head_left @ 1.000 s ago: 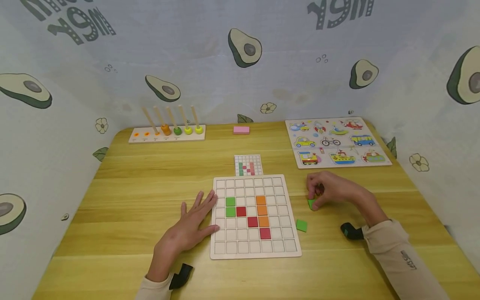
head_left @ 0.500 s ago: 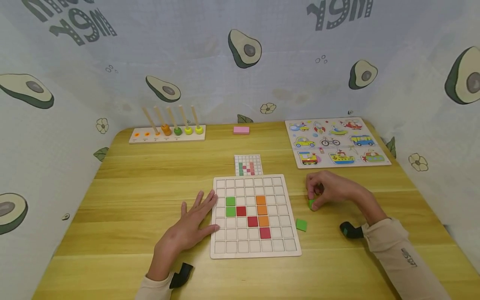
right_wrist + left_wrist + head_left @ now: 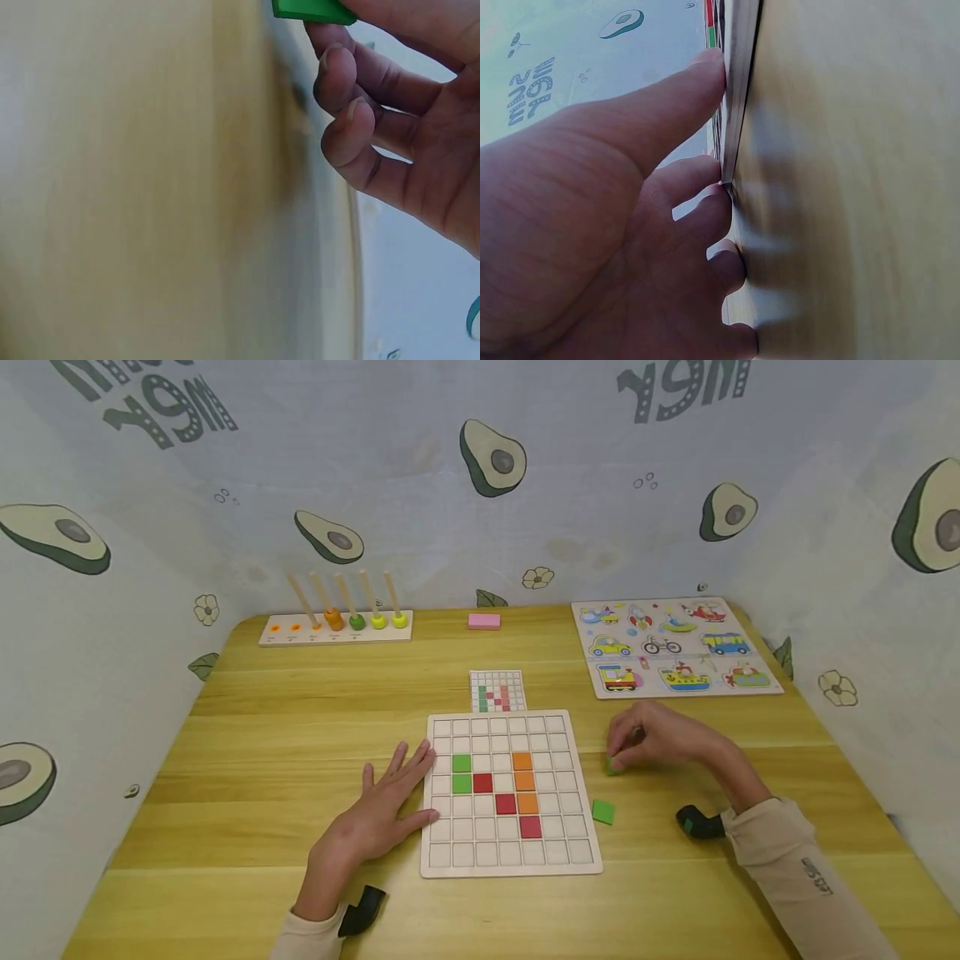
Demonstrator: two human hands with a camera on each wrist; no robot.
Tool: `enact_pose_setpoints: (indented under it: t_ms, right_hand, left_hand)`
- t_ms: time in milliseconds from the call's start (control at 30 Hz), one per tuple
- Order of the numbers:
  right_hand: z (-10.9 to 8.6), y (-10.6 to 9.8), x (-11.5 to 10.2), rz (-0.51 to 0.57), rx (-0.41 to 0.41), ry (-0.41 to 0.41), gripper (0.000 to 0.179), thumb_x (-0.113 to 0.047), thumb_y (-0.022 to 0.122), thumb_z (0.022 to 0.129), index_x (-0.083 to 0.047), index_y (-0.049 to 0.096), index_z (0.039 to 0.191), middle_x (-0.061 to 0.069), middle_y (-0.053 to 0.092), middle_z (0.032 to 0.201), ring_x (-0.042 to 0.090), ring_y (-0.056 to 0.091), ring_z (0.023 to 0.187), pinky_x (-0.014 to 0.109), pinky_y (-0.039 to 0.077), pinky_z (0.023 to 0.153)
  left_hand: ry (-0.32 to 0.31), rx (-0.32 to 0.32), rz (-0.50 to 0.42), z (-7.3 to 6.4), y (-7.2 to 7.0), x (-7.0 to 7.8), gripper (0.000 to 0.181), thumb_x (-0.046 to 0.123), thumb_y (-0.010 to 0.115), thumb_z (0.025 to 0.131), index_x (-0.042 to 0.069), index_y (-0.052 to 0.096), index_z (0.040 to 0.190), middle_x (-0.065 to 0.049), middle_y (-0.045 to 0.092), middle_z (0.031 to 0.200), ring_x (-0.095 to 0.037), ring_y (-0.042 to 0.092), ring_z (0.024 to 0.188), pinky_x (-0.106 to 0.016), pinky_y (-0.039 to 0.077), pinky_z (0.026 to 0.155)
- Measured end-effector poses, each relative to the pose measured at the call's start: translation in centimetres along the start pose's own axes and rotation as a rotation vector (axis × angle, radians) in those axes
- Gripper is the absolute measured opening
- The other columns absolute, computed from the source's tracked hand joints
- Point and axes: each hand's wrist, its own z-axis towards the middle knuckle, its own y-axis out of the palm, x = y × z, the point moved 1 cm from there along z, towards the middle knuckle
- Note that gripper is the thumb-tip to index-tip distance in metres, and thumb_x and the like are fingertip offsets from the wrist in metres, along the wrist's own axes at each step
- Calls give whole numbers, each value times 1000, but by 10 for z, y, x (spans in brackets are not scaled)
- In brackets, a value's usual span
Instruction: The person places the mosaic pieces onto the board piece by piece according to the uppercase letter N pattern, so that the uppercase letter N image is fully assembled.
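Note:
My right hand pinches a green square tile between thumb and fingers, to the right of the white grid board. In the right wrist view the other fingers curl loosely below that tile. A second green tile lies on the table just off the board's right edge. My left hand rests at the board's left edge with fingers spread, thumb and fingertips on its rim, as the left wrist view shows too. On the board sit two green tiles, several orange tiles and several red tiles.
A small printed pattern card lies against the board's far edge. Behind it is a pink block. A peg counting stand with coloured beads is at the back left, a vehicle picture puzzle at the back right. A patterned cloth surrounds the table.
My right hand has shifted slightly left with the green tile, which shows less between its fingers now. The left hand, the board and its tiles stay where they were.

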Motion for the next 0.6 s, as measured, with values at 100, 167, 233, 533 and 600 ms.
enact_pose_setpoints:
  t_ms: [100,167,233,533,600]
  right_hand:
    - [2,2,-5,-18,-2,-48,6,-10,82,96,-14,87,96,-7,76,90,9,61,76,24,53,70]
    - [4,3,-10,-35,3,-64,7,-11,81,98,-13,87,99,-9,75,89,9,61,76,24,54,71]
    - [6,4,-15,-50,11,-57,8,-12,79,99,-13,87,101,-10,75,90,9,62,78,24,54,72]
    - [19,13,-36,-44,57,-24,15,-10,78,100,-5,85,112,-3,81,102,9,67,84,24,59,80]
    - [23,15,-40,-29,57,-37,15,-9,77,101,-5,85,113,-2,81,104,10,67,84,25,60,81]
  left_hand:
    - [1,0,1,0,0,1,80,24,72,106,7,29,171,-7,18,180,-36,-2,167,-74,-12,124]
    - [0,-1,3,0,0,1,80,24,72,105,7,29,171,-7,18,180,-36,-2,167,-75,-11,124]
    - [0,-3,5,1,0,1,80,25,72,105,7,29,171,-7,18,180,-36,-2,167,-75,-11,124]
    - [-1,3,2,0,0,1,81,24,72,105,7,29,171,-6,19,180,-36,-1,167,-74,-12,124]
    - [0,3,-2,0,0,1,81,25,72,105,8,29,171,-6,19,180,-36,-1,167,-74,-12,124]
